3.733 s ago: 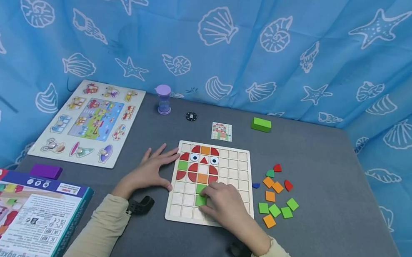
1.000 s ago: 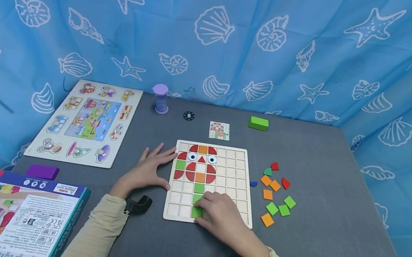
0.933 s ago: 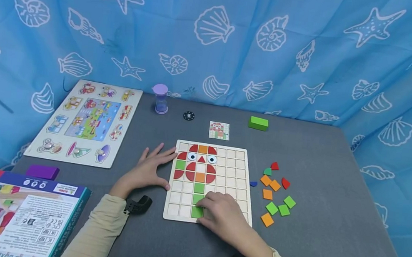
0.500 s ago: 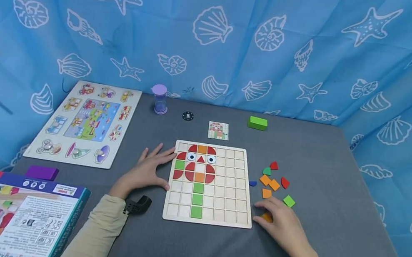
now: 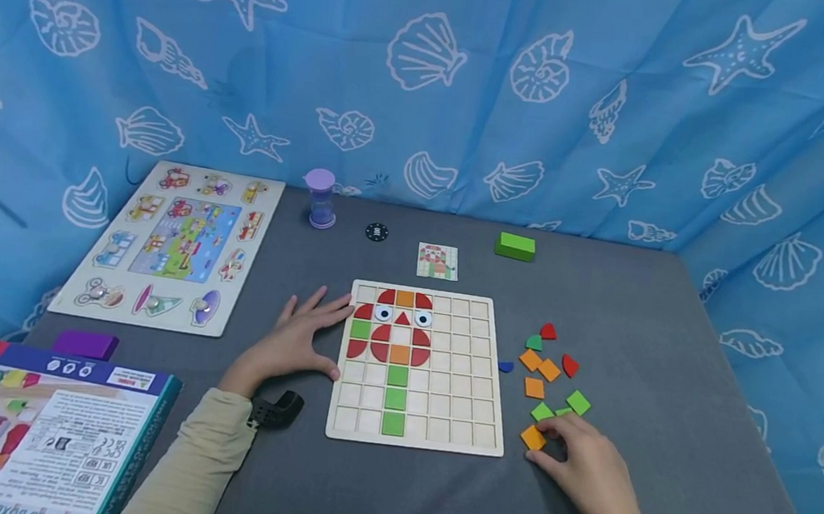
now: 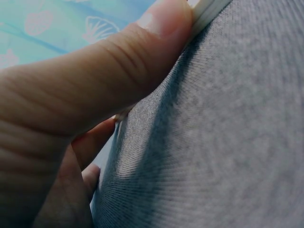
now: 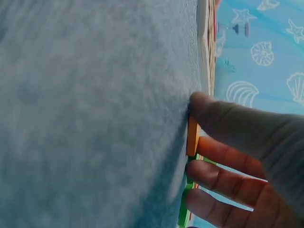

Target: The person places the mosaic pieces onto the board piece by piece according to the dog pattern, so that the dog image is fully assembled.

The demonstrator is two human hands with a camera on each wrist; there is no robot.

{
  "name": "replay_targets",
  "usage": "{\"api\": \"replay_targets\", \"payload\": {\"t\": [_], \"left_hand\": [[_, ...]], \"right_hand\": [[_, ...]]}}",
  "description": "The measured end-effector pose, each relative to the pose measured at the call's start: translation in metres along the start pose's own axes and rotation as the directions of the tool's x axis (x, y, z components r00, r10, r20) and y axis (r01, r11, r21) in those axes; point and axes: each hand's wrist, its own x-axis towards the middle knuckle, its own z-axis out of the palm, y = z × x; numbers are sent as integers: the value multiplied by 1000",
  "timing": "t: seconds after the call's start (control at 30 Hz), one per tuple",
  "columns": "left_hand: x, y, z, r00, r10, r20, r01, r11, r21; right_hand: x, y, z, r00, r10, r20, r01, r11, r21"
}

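My left hand (image 5: pixel 295 343) lies along the left edge of a wooden grid board (image 5: pixel 446 445), fingers spread. Thumb and fingertips touch that edge; in the left wrist view the thumb (image 6: pixel 118 61) meets the board's side. The board carries red, orange and green pieces, two eye discs and a column of green tiles (image 5: pixel 394 398). Right of the board, my right hand (image 5: pixel 589 468) pinches an orange square tile (image 5: pixel 533 437) lying on the table between thumb and index finger. Green tiles (image 5: pixel 541 411) sit just beyond, one partly hidden by the fingers.
Loose orange tiles (image 5: pixel 534 387), red pieces (image 5: pixel 570 365) and a blue piece (image 5: pixel 505 367) lie right of the board. Behind it are a pattern card (image 5: pixel 437 261), green block (image 5: pixel 515 246), black disc (image 5: pixel 377 231) and sand timer (image 5: pixel 321 199). A picture puzzle (image 5: pixel 246 260) and a box (image 5: pixel 39 436) stand left.
My right hand has left the board's green column, where a third green tile now sits at the bottom, and moved right to the loose tiles. The left hand stays at the board's edge.
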Motion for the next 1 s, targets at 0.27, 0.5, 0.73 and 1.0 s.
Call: {"api": "replay_targets", "payload": {"t": [0.27, 0.5, 0.73, 1.0], "left_hand": [[1, 0, 0, 1000, -12, 3, 12, 1000, 14], [2, 1, 1, 1000, -18, 6, 18, 1000, 19], [2, -1, 2, 1000, -14, 2, 14, 1000, 20], [2, 1, 1, 1000, -20, -1, 20, 1000, 21]], "right_hand": [[8, -9, -1, 999, -2, 45, 2, 1000, -6], [26, -31, -5, 989, -146, -15, 146, 989, 23], [56, -71, 0, 946, -321, -48, 324, 944, 66], [84, -105, 16, 909, -416, 14, 416, 909, 31]]}}
